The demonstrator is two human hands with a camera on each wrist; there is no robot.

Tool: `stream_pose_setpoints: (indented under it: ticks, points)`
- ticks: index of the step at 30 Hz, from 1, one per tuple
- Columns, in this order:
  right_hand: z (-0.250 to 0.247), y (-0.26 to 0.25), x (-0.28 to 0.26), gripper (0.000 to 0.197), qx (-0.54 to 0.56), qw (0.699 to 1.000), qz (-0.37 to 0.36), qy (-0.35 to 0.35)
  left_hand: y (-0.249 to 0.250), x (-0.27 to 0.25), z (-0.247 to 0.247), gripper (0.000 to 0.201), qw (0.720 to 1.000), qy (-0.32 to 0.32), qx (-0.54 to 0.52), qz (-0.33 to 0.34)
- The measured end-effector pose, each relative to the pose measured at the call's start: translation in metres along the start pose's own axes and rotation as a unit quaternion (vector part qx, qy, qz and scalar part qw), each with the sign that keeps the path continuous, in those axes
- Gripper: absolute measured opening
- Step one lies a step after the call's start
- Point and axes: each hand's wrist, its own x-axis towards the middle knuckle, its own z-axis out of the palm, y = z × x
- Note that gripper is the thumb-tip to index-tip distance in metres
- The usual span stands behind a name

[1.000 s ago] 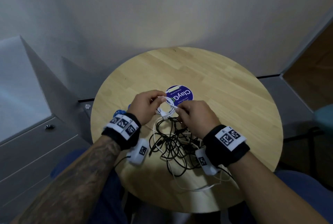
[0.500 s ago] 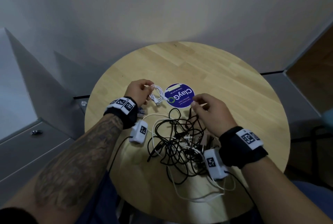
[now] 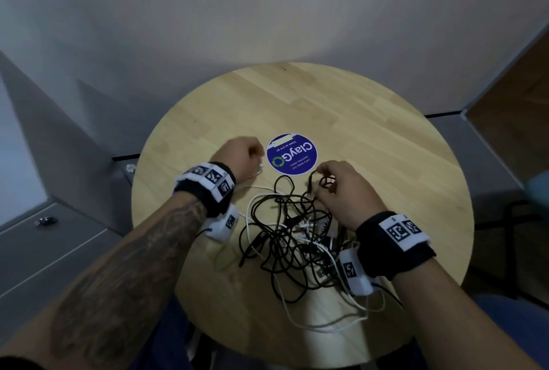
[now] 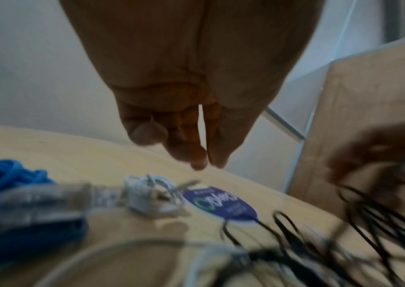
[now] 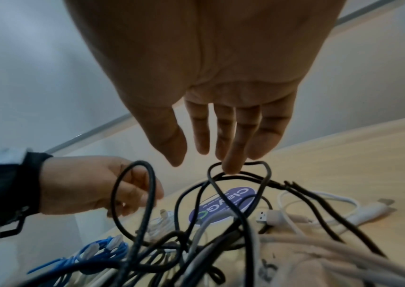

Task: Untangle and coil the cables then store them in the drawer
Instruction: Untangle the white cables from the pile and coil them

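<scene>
A tangle of black and white cables lies on the round wooden table. A small coiled white cable rests beside the purple sticker, just under my left hand, which hovers with relaxed fingers and holds nothing. My right hand is over the far edge of the tangle. Its fingers hang fairly straight, and one fingertip touches a raised black cable loop. A coiled blue cable lies near my left wrist, hidden in the head view.
A round purple sticker marks the table's middle. A grey drawer cabinet with a round lock stands low at the left, its drawers closed. A wall runs behind the table, and a chair edge shows at the far right.
My left hand carried the small white coil leftward, set it down beside the sticker and let go. My right hand moved onto the black cable at the tangle's far edge.
</scene>
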Motion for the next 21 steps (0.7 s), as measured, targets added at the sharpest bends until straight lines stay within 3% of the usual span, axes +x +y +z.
stream_pose_setpoints:
  ticks: [4,11,14,17,19,21]
  points:
    - [0.000,-0.001,-0.003,0.028,-0.021,0.999,-0.004,-0.038,0.009,-0.024,0.036,0.031,0.981,-0.151,0.121,0.022]
    - [0.003,0.003,-0.007,0.022,-0.033,0.998,-0.002,-0.051,0.022,-0.040,0.045,0.008,0.970,-0.119,0.203,0.053]
    - [0.007,0.008,-0.005,0.025,-0.036,0.997,-0.016,-0.069,0.021,-0.035,0.025,0.009,0.987,-0.113,0.109,0.029]
    - [0.012,0.013,-0.001,0.038,-0.055,0.995,-0.010,-0.082,0.027,-0.034,-0.006,0.022,0.995,-0.079,-0.056,-0.016]
    - [0.017,0.015,0.001,0.039,-0.062,0.995,-0.007,-0.078,0.036,-0.042,-0.023,0.022,0.982,-0.057,-0.178,-0.038]
    - [0.022,0.015,0.001,0.032,-0.070,0.995,-0.010,-0.072,0.045,-0.054,-0.034,0.019,0.946,-0.042,-0.318,-0.051]
